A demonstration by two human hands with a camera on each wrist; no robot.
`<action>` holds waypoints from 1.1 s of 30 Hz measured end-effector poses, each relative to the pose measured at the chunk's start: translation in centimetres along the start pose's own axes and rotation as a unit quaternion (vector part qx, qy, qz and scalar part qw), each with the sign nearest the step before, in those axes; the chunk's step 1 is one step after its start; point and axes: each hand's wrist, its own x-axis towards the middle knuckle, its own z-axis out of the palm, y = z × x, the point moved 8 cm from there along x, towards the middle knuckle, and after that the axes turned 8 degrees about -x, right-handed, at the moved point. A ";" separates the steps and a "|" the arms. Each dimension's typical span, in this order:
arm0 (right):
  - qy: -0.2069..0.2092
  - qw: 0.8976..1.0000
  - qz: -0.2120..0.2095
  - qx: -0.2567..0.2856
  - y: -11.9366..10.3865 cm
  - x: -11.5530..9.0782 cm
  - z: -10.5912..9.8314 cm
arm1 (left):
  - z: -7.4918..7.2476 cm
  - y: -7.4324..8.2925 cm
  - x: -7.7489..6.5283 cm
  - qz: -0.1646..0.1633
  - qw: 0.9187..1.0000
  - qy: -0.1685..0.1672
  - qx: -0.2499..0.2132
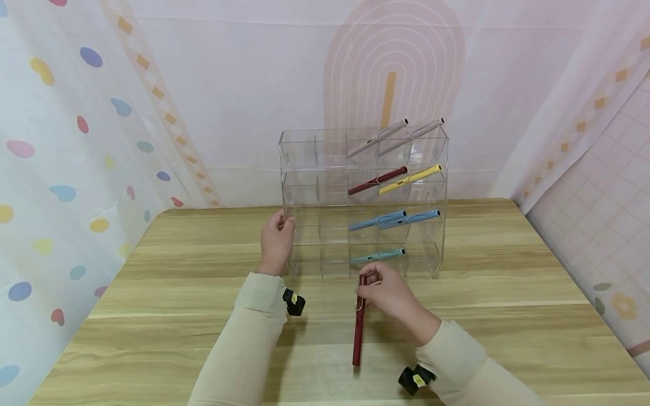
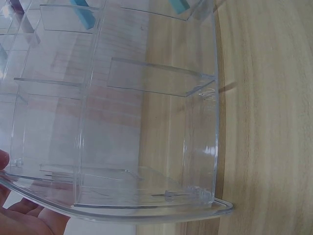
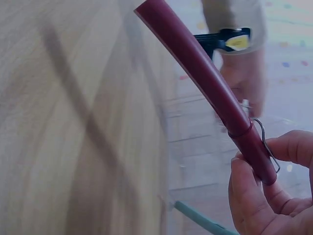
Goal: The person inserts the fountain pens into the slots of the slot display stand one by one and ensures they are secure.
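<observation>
A clear acrylic pen rack [image 1: 332, 225] with stepped rows of compartments stands upright on the table. My left hand [image 1: 277, 242] grips its left side panel, thumb on the inner side and fingers outside, as the left wrist view shows. My right hand [image 1: 388, 290] pinches a dark red pen [image 1: 358, 332] by the cap end, near its metal clip. In the head view this pen points toward me, its barrel end nearest; the right wrist view shows its shadow on the wood. Just beyond the right hand, a teal pen [image 1: 378, 256] leans in the bottom row.
Higher in the rack's right half lie two blue pens [image 1: 424, 216], another dark red pen [image 1: 378, 181], a yellow pen [image 1: 411, 179] and two pale pens [image 1: 378, 138]. The wooden table [image 1: 167, 316] meets patterned curtains [image 1: 244, 101] behind and at the sides.
</observation>
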 end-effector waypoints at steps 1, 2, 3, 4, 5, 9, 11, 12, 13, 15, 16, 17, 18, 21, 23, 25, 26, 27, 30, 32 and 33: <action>0.004 1.000 -0.001 0.003 -0.2 -0.1 -0.3 | 0.0 0.0 0.0 0.000 1.000 0.000 0.001; 0.007 1.000 -0.002 0.005 -0.3 -0.3 -0.7 | 0.0 0.0 0.0 0.001 1.000 -0.001 0.002; 0.011 1.000 -0.004 0.009 -0.4 -0.4 -1.1 | 0.0 0.0 0.0 0.001 1.000 -0.002 0.002; 0.013 1.000 -0.005 0.014 -0.5 -0.6 -1.4 | 0.0 0.0 0.0 0.002 1.000 -0.002 0.003; 0.016 1.000 -0.005 0.019 -0.6 -0.7 -1.8 | 0.0 0.1 0.0 0.003 1.000 -0.002 0.003; 0.030 0.999 -0.009 0.043 -1.0 -1.3 -3.4 | 0.0 0.1 0.0 0.005 1.000 -0.004 0.003; 0.038 0.998 -0.010 0.053 -1.3 -1.6 -4.3 | 0.0 0.1 0.0 0.005 1.000 -0.003 0.005; 0.041 0.997 -0.013 0.057 -1.4 -1.8 -4.8 | 0.0 0.1 0.0 0.005 1.000 -0.002 0.005; 0.045 0.997 -0.015 0.062 -1.4 -1.9 -5.2 | 0.0 0.1 0.0 0.005 1.000 -0.002 0.006; 0.054 0.996 -0.021 0.069 -1.6 -2.1 -6.2 | 0.0 0.1 0.0 0.006 1.000 -0.002 0.006; 0.059 0.995 -0.024 0.071 -1.6 -2.2 -6.7 | 0.0 0.1 0.0 0.007 1.000 -0.001 0.006; 0.064 0.995 -0.027 0.074 -1.6 -2.2 -7.2 | 0.0 0.1 0.0 0.007 1.000 -0.001 0.006; 0.069 0.994 -0.028 0.076 -1.6 -2.3 -7.6 | 0.0 0.1 0.0 0.006 1.000 0.000 0.005; 0.086 0.993 -0.024 0.082 -1.4 -2.3 -9.0 | 0.0 0.2 -0.1 0.006 1.000 0.000 0.002; 0.099 0.991 -0.023 0.086 -1.2 -2.4 -9.8 | -0.1 0.2 -0.1 0.007 1.000 0.000 -0.001; 0.114 0.989 -0.021 0.091 -1.0 -2.5 -10.6 | -0.1 0.3 -0.1 0.009 1.000 0.000 -0.003; 0.121 0.988 -0.020 0.096 -0.9 -2.5 -10.9 | -0.1 0.3 -0.2 0.009 1.000 0.000 -0.004; 0.127 0.987 -0.019 0.100 -0.8 -2.5 -11.3 | -0.1 0.3 -0.2 0.010 1.000 0.000 -0.004; 0.146 0.983 -0.015 0.111 -0.4 -2.6 -12.3 | -0.1 0.3 -0.2 0.009 1.000 0.000 -0.004; 0.160 0.980 -0.013 0.118 -0.2 -2.7 -12.9 | -0.1 0.3 -0.2 0.008 1.000 0.001 -0.003; 0.167 0.979 -0.013 0.119 -0.1 -2.7 -13.2 | -0.1 0.3 -0.1 0.008 1.000 0.001 -0.003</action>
